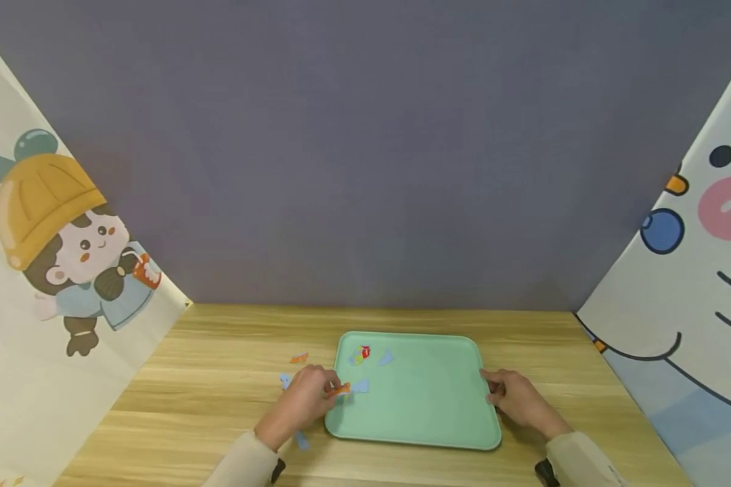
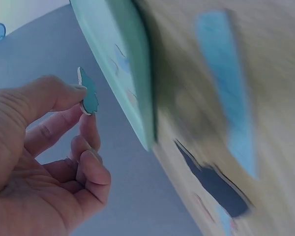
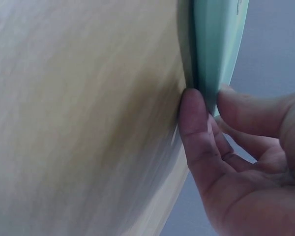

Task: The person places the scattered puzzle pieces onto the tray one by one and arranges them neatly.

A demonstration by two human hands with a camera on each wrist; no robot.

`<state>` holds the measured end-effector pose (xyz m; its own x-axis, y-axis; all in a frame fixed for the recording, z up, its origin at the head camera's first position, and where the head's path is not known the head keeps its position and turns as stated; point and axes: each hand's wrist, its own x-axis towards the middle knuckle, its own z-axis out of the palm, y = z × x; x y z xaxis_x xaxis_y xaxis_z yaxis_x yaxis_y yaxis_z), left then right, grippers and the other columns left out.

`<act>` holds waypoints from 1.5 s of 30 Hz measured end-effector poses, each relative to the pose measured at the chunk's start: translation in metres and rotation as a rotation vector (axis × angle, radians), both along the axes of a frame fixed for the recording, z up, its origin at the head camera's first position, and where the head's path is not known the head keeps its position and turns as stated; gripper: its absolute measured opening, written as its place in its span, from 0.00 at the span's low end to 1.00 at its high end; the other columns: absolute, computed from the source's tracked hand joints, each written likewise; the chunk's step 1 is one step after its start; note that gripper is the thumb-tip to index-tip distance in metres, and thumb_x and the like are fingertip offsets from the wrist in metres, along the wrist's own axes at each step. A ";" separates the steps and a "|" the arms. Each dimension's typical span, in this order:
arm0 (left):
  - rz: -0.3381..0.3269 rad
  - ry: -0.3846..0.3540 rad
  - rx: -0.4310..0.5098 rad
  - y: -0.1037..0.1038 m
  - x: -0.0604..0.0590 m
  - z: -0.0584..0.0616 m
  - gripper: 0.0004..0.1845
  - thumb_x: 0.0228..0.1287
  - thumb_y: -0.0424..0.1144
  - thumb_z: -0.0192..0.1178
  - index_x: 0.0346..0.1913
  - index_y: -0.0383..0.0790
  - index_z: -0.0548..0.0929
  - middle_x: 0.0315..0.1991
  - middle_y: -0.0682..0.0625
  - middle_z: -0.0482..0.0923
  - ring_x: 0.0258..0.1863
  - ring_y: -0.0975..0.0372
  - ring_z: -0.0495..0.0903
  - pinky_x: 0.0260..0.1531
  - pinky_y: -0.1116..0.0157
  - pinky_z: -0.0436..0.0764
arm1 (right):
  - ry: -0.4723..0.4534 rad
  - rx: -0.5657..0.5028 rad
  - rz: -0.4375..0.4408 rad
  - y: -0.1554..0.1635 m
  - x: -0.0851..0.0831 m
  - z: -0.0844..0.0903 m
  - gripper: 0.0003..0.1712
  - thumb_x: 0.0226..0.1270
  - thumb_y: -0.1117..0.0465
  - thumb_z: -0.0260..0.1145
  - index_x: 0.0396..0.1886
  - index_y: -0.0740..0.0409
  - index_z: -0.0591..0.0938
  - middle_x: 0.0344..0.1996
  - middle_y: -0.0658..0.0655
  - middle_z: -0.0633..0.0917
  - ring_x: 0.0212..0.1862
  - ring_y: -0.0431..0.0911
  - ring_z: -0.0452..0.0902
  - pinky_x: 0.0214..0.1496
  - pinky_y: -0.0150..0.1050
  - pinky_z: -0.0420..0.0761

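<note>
left hand (image 2: 44, 147) pinching blue piece (image 2: 89, 93), right hand (image 3: 246, 147) gripping tray (image 3: 214, 54) rim

Tray (image 1: 420, 406) on table (image 1: 219, 379) (pieces (image 1: 298, 358) leftward)

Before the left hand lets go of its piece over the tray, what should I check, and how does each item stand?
1. Left hand has a firm pinch on the piece: ok, thumb and forefinger hold it in the left wrist view.
2. Piece is over the tray: ok, the head view shows it just inside the left rim.
3. Right hand steadies the tray: ok, thumb and a finger clasp its right edge.
4. Tray lies flat on the table: cannot tell, the right wrist view is blurred.
5. Drop spot is free: cannot tell, a blue piece lies close by.
6. Loose pieces left on the table: not ok, an orange piece lies outside.
</note>
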<state>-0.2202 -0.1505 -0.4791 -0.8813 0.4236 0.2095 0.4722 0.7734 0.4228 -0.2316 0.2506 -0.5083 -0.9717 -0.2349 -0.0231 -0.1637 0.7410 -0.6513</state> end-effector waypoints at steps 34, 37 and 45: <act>-0.002 -0.017 -0.070 0.091 -0.013 -0.018 0.03 0.51 0.31 0.70 0.30 0.38 0.86 0.29 0.50 0.84 0.26 0.63 0.79 0.25 0.71 0.76 | -0.014 -0.046 0.026 0.001 0.000 -0.001 0.29 0.57 0.73 0.66 0.59 0.76 0.71 0.28 0.52 0.72 0.29 0.44 0.67 0.28 0.32 0.73; 0.011 -0.040 -0.044 0.085 -0.012 -0.016 0.07 0.51 0.32 0.70 0.34 0.36 0.86 0.33 0.47 0.84 0.29 0.61 0.80 0.26 0.69 0.76 | -0.013 -0.035 0.028 0.001 0.000 -0.001 0.29 0.57 0.72 0.66 0.59 0.75 0.71 0.29 0.52 0.72 0.29 0.44 0.67 0.28 0.32 0.73; 0.047 0.005 -0.056 0.062 -0.006 -0.008 0.09 0.50 0.34 0.71 0.36 0.36 0.86 0.33 0.47 0.83 0.36 0.54 0.79 0.36 0.60 0.79 | -0.047 -0.036 -0.014 -0.001 -0.001 0.000 0.29 0.56 0.74 0.66 0.59 0.74 0.71 0.28 0.53 0.72 0.30 0.45 0.67 0.29 0.33 0.73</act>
<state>-0.2266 -0.0888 -0.4875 -0.8996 0.3926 0.1911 0.4365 0.8173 0.3762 -0.2324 0.2493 -0.5084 -0.9731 -0.2224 -0.0609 -0.1214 0.7188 -0.6846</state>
